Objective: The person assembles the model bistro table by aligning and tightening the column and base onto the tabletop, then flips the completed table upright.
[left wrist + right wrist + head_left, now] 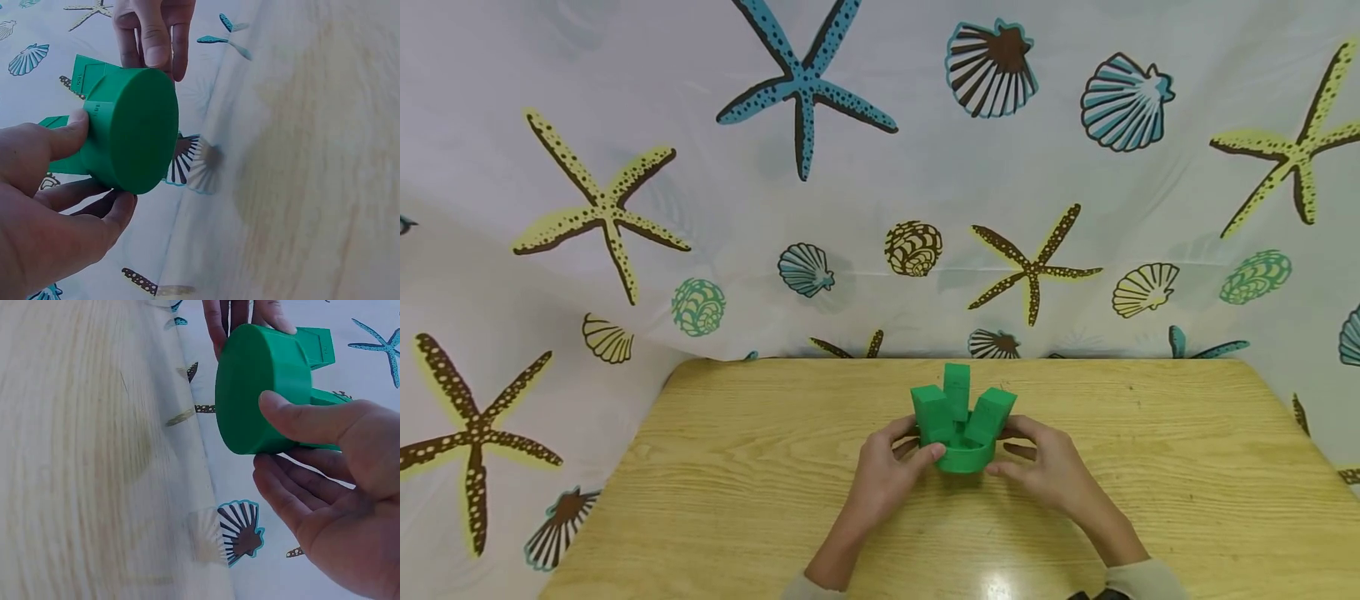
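A green round plastic holder with three blocky prongs (966, 460) is held between both hands in the head view. Its prongs stand upward and lean outward around the rim. My left hand (886, 473) grips its left side, thumb on the front wall and fingers behind. On the opposite side my right hand (1054, 468) grips it between thumb and fingers. From the left wrist, the smooth flat underside of the holder (145, 132) shows, raised off the table. The right wrist view shows the thumb pressed on the side wall of the holder (250, 394), fingers beneath.
A light wooden table (737, 500) lies under the hands, with a shiny light reflection near its front. Behind it and along the sides hangs a white cloth (865, 200) printed with starfish and shells, meeting the table's back edge.
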`<state>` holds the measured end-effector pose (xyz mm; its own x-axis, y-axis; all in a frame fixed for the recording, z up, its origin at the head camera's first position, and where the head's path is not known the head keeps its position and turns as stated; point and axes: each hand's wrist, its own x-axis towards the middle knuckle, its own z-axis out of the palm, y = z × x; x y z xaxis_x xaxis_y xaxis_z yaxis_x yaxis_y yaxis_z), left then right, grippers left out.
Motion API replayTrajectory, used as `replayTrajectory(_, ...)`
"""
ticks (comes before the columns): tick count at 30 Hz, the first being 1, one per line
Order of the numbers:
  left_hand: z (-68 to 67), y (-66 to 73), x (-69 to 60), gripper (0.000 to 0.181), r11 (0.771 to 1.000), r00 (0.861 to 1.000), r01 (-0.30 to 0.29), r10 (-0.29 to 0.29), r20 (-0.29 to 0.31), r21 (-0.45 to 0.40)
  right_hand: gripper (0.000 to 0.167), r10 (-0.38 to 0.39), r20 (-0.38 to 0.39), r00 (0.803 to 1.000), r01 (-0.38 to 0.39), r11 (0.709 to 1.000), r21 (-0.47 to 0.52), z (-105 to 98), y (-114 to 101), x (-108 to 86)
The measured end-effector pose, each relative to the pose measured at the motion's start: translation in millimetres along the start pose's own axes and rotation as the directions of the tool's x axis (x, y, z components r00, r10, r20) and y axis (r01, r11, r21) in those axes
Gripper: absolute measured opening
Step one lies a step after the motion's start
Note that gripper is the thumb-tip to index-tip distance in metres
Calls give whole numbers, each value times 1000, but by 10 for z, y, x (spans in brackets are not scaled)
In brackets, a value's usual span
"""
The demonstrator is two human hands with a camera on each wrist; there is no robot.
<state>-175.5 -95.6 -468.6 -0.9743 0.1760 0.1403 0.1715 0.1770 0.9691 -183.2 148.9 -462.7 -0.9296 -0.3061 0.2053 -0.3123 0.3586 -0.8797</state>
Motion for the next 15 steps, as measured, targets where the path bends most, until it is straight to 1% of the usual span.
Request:
replayTrajectory(4,-21,52,-8,57,998,999,37,-37,-3,-57,49,-30,-29,999,29,999,-20,3,-27,-1)
replayTrajectory(8,-45,70,-2,58,993,999,43,-44,-6,-109,43,-60,-63,996,59,998,-17,15,-52,3)
replayTrajectory(10,-55,76,6,58,990,999,32,-33,-8,-137,42,-80,-89,993,80,997,4,17,-67,6)
replayTrajectory(13,-61,88,16,58,983,1000,-5,4,-5,-181,40,-121,-130,984,126,992,27,10,-81,10)
replayTrajectory(15,-48,86,20,57,979,999,-33,29,-21,-203,39,-139,-152,979,145,989,28,6,-90,6)
